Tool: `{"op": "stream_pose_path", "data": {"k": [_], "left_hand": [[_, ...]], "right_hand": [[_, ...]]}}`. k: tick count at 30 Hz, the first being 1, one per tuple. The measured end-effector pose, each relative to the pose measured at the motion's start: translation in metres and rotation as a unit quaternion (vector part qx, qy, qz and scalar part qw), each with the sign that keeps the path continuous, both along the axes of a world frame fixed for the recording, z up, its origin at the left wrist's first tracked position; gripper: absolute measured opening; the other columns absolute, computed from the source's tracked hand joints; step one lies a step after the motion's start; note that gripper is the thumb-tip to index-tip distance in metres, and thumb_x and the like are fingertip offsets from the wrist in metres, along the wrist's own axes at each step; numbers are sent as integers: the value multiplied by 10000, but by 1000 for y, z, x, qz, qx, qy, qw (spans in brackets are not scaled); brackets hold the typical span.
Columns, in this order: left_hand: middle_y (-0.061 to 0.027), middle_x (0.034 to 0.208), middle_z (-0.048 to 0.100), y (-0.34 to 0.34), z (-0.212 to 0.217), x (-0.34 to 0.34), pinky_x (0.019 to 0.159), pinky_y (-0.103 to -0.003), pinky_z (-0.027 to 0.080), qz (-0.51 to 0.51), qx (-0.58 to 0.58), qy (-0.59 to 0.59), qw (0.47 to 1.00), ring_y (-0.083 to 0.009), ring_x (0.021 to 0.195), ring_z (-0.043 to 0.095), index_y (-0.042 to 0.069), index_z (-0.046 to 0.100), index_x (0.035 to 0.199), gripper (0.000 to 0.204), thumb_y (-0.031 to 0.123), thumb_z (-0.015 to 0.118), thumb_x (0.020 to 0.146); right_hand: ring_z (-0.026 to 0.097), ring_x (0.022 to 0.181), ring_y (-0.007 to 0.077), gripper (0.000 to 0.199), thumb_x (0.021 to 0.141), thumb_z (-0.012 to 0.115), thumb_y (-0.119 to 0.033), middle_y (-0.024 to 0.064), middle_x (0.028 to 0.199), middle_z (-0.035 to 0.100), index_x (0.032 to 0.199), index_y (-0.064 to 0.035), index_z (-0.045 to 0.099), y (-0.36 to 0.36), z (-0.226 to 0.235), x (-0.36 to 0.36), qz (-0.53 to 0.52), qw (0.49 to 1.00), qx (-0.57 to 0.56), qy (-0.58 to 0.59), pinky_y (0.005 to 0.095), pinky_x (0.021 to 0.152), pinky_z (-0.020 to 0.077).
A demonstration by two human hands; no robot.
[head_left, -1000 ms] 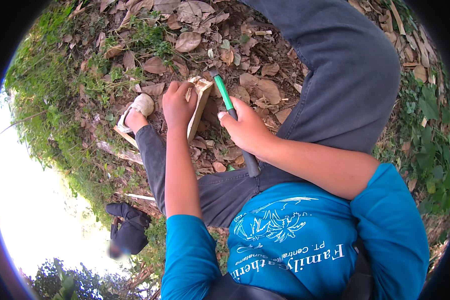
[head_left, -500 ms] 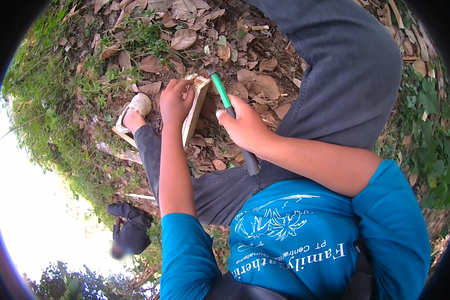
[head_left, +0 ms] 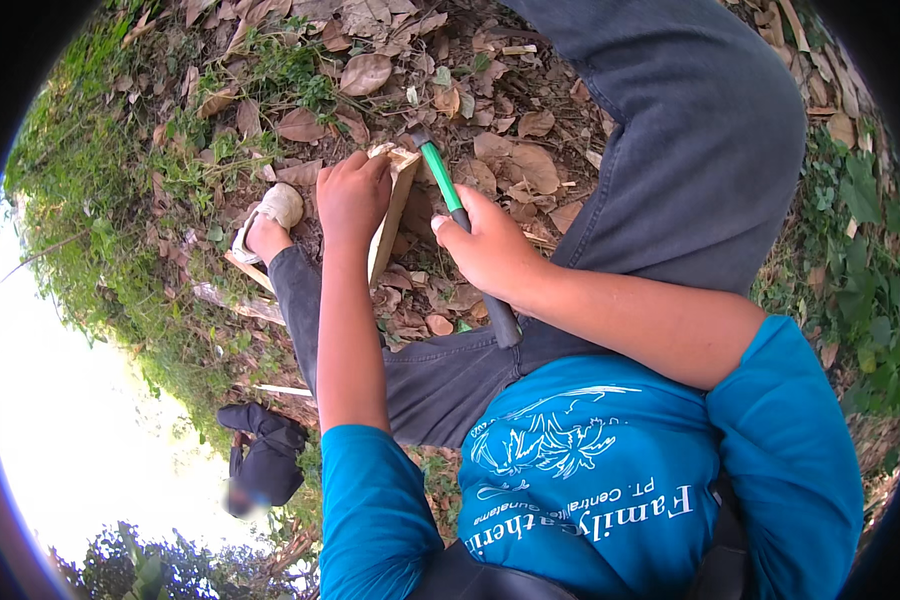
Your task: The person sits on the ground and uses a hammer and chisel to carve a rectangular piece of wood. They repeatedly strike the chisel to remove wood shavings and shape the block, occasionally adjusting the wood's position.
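In my right hand (head_left: pixel 490 250) is a hammer (head_left: pixel 433 165) with a green and black handle, gripped around the black part. Its small dark head points away from me, just right of the end of a pale wooden board (head_left: pixel 391 215). At that end my left hand (head_left: pixel 353 200) is closed, fingers bent down against the wood. Whatever the fingertips pinch is hidden behind the hand. The board's top end looks rough and splintered, and its long narrow side runs back toward my leg.
Dry brown leaves (head_left: pixel 525 170) and green weeds (head_left: pixel 170 180) cover the ground. My bent leg (head_left: pixel 700 150) in dark trousers rises at right; my foot in a pale shoe (head_left: pixel 280 207) lies left of the board. Another person (head_left: pixel 267 450) in dark clothes is farther off at left.
My left hand has turned and shifted slightly up over the board's end, with its fingers now curled lower. The hammer and my right hand stay almost where they were.
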State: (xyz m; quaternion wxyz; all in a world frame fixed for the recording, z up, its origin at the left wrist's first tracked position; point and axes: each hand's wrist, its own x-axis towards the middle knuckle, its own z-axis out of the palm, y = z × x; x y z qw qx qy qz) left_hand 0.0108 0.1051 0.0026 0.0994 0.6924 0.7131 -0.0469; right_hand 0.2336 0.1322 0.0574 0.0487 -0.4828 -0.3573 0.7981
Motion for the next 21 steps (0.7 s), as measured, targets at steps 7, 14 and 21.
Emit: {"op": "stream_pose_path", "data": {"k": [7, 14, 21], "left_hand": [[-40, 838, 640, 11, 12, -5, 777, -409, 461, -27, -99, 22, 994, -259, 831, 659, 170, 756, 974, 160, 211, 691, 833], [-59, 848, 633, 25, 13, -19, 804, -410, 473, -103, -141, -12, 985, -265, 850, 654, 151, 746, 982, 164, 212, 699, 837], [-92, 825, 623, 24, 7, -37, 722, -446, 512, -100, -108, -115, 982, -324, 801, 650, 112, 761, 952, 145, 149, 728, 815]], "right_hand": [[606, 724, 247, 295, 988, 564, -219, 88, 799, 585, 1202, -17, 543, 1, 1, 1, -2, 1000, 6, -9, 418, 698, 479], [607, 732, 243, 296, 986, 570, -224, 92, 813, 588, 1198, -18, 540, 0, 1, 1, 5, 1000, 15, -16, 418, 700, 479], [612, 739, 244, 305, 984, 575, -228, 95, 815, 588, 1202, -18, 536, 0, 4, 0, 8, 1000, 9, -17, 419, 697, 482]]}}
